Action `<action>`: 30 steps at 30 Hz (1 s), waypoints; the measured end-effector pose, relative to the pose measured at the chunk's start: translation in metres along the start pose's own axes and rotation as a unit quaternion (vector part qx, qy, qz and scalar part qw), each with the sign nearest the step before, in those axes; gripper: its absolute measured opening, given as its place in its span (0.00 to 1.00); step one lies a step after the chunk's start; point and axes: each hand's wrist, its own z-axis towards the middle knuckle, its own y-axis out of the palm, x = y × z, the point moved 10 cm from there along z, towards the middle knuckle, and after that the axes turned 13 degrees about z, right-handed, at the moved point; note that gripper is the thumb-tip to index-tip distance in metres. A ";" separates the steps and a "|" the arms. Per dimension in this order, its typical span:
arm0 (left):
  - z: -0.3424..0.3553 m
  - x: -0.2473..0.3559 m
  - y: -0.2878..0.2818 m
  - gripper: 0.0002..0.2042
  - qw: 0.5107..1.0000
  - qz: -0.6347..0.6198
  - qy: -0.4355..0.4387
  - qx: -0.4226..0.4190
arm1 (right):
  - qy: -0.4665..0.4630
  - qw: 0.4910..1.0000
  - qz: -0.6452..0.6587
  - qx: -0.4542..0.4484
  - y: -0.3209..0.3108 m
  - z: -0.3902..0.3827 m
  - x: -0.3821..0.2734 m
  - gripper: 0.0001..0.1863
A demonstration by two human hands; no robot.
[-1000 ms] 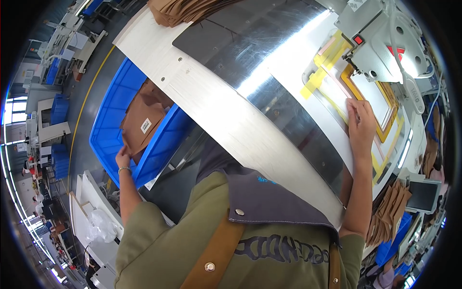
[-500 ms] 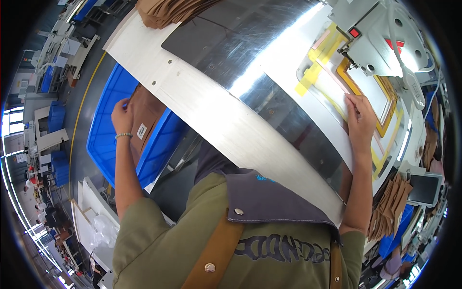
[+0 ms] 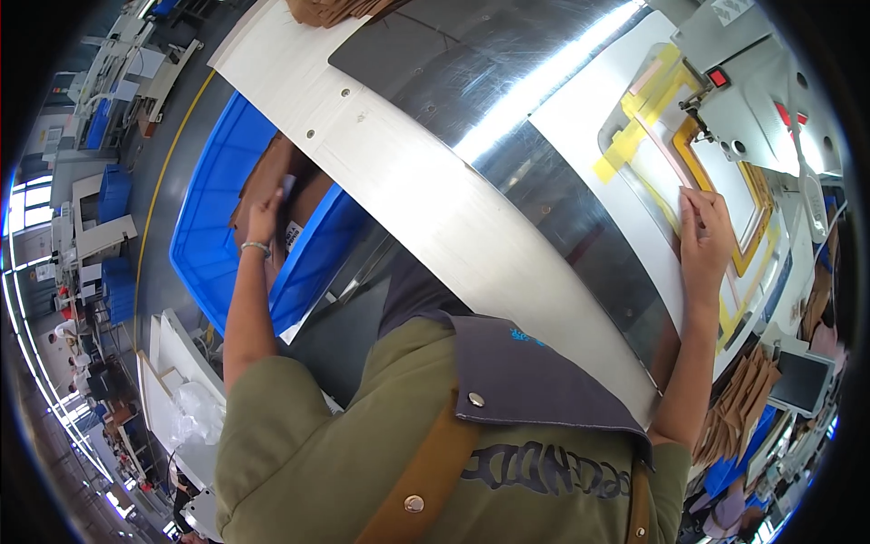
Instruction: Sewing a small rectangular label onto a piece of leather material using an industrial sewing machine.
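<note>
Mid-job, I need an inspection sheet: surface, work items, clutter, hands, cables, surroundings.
Surface: pale table with dark glossy plate.
Work items: brown pieces inside blue bin; yellow frame beneath machine.
Clutter: brown stack on the table's far edge; clear plastic bag lower left.
Hands: left inside the bin, blurred, grip unclear; right beside the frame, fingertips together, grip unclear.
Cables: pale cable hanging at the machine.
Surroundings: yellow floor line left, screen right.
</note>
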 end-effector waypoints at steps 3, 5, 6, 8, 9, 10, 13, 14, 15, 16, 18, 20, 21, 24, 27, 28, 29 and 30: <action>-0.006 -0.059 -0.024 0.22 0.913 -0.358 -0.184 0.070 | -0.005 1.000 -0.003 0.000 0.000 0.000 0.000 0.08; -0.012 -0.071 -0.044 0.20 0.854 -0.487 -0.145 0.108 | -0.002 1.000 -0.001 -0.004 0.001 -0.001 0.000 0.08; -0.015 -0.078 -0.051 0.20 0.838 -0.514 -0.148 0.109 | -0.001 1.000 0.000 -0.004 0.001 -0.001 0.000 0.08; -0.022 -0.095 -0.068 0.19 0.809 -0.551 -0.159 0.131 | 0.009 1.000 0.021 -0.003 0.001 -0.001 0.002 0.09; -0.023 -0.098 -0.074 0.18 0.800 -0.568 -0.150 0.121 | -0.002 1.000 0.003 -0.005 0.001 -0.001 -0.001 0.09; -0.025 -0.102 -0.079 0.18 0.790 -0.583 -0.147 0.119 | -0.005 1.000 0.005 -0.007 0.001 -0.001 -0.001 0.09; -0.030 -0.114 -0.090 0.18 0.780 -0.597 -0.141 0.123 | -0.008 1.000 0.008 -0.011 0.002 -0.001 -0.001 0.09; -0.030 -0.117 -0.093 0.18 0.783 -0.594 -0.135 0.127 | 0.002 1.000 0.029 -0.010 0.001 -0.001 0.001 0.09; -0.031 -0.124 -0.095 0.18 0.783 -0.586 -0.148 0.146 | -0.009 1.000 0.005 -0.014 0.002 -0.001 -0.001 0.09; -0.029 -0.121 -0.094 0.18 0.787 -0.591 -0.126 0.125 | -0.010 1.000 0.001 -0.016 0.002 -0.001 0.000 0.10; -0.031 -0.128 -0.094 0.18 0.784 -0.590 -0.141 0.133 | -0.012 1.000 -0.002 -0.017 0.002 -0.002 0.000 0.10; -0.029 -0.122 -0.091 0.18 0.796 -0.584 -0.121 0.104 | -0.005 1.000 0.024 -0.016 0.002 -0.002 0.002 0.10; -0.031 -0.127 -0.090 0.18 0.793 -0.578 -0.150 0.120 | -0.014 1.000 0.000 -0.018 0.002 -0.002 0.000 0.10; -0.031 -0.120 -0.087 0.18 0.808 -0.561 -0.143 0.109 | -0.017 1.000 -0.003 -0.020 0.003 -0.002 -0.001 0.10; -0.031 -0.115 -0.085 0.18 0.806 -0.566 -0.139 0.104 | -0.019 1.000 -0.008 -0.024 0.003 -0.001 -0.002 0.10; -0.030 -0.114 -0.083 0.19 0.808 -0.565 -0.137 0.098 | -0.018 1.000 -0.007 -0.025 0.003 -0.001 -0.001 0.10; -0.029 -0.115 -0.083 0.20 0.809 -0.562 -0.142 0.101 | -0.006 1.000 0.017 -0.026 0.003 -0.001 0.001 0.10; -0.030 -0.118 -0.083 0.21 0.808 -0.557 -0.157 0.112 | -0.017 0.999 -0.008 -0.026 0.003 -0.001 -0.001 0.11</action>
